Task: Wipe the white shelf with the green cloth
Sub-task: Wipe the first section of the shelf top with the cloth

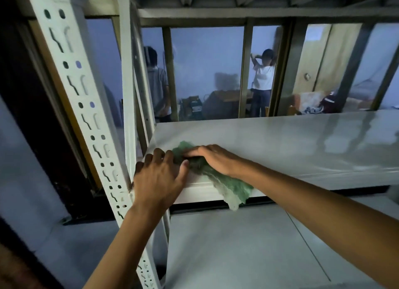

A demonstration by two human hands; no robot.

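The white shelf (269, 146) is a glossy metal board that spans the middle of the head view. A green cloth (228, 186) lies on its near left corner and hangs over the front edge. My right hand (213, 158) presses flat on the cloth, palm down, fingers pointing left. My left hand (160, 176) rests on the shelf's front left corner beside the cloth, fingers spread, its thumb touching the cloth's edge.
A white perforated upright post (86, 107) rises at the left, right by my left hand. A lower white shelf (237, 245) lies below, another shelf overhead. Behind the rack, through a window frame, two people stand in a room with furniture.
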